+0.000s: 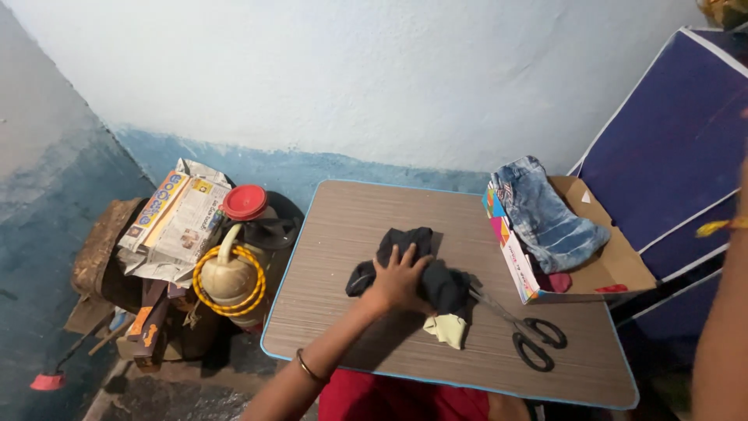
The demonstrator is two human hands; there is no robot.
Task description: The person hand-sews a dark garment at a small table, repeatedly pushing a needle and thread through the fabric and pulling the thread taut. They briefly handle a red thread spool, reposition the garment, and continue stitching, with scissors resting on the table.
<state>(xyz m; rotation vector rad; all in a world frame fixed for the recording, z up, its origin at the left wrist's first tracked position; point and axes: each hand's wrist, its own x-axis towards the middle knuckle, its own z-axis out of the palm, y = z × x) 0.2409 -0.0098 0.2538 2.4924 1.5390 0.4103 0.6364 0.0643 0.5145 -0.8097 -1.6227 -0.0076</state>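
Room: whitewashed wall [374,70] with a blue band low down, meeting a grey-blue side wall at the left corner.
Table: low, wood-grain top with a pale blue edge [327,257], pushed close to the wall; most of the top is bare.
Left hand: left hand [399,279] lies flat, fingers spread, on a dark cloth [444,284]; it presses rather than grasps, likely to keep the cloth from sliding. A thin bangle sits on the wrist.
Cloth: bunched near the table's middle, one end trailing toward the wall. A pale yellow scrap [448,329] pokes out from under its near edge.
Right hand: only a forearm [721,343] shows at the right edge, with a yellow band round it; the hand itself is out of view, so its grip cannot be told.
Scissors: scissors [523,331] with black handles lie on the table just right of the cloth, blades pointing at it, untouched, within easy reach.
Box: open cardboard box [615,269] at the table's right edge, faded denim [545,218] draped over its rim.
Right side: dark blue panel [670,132] with white trim.
Left floor: folded newspapers [175,222], a red lid [244,203], a tan jug [227,277] ringed by yellow hose, all piled in the corner.
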